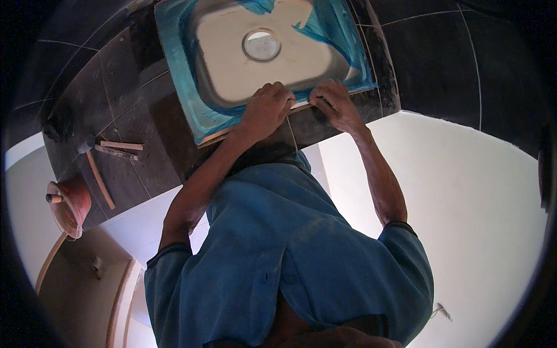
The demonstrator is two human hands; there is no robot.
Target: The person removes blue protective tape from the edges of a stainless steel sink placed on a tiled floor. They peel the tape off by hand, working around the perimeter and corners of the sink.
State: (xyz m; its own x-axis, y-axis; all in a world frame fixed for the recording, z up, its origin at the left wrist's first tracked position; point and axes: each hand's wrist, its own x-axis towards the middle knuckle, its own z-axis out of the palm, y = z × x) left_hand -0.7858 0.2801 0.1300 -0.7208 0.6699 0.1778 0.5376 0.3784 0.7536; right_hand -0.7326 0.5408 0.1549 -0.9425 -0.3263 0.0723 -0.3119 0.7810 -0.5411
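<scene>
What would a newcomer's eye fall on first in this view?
The metal sink, partly covered in torn blue film, stands out at top centre, with the left hand and right hand at its near edge. Below, a blue shirt fills the lower middle. At left, a hammer and reddish bucket contrast with dark tiles.

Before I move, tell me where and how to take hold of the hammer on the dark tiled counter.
Grip the hammer by the near half of its wooden handle, probably with the left hand coming from the near, right side. The handle is slim and its free end points toward the counter's front edge, while the head lies close to two slim, wooden-looking tools.
</scene>
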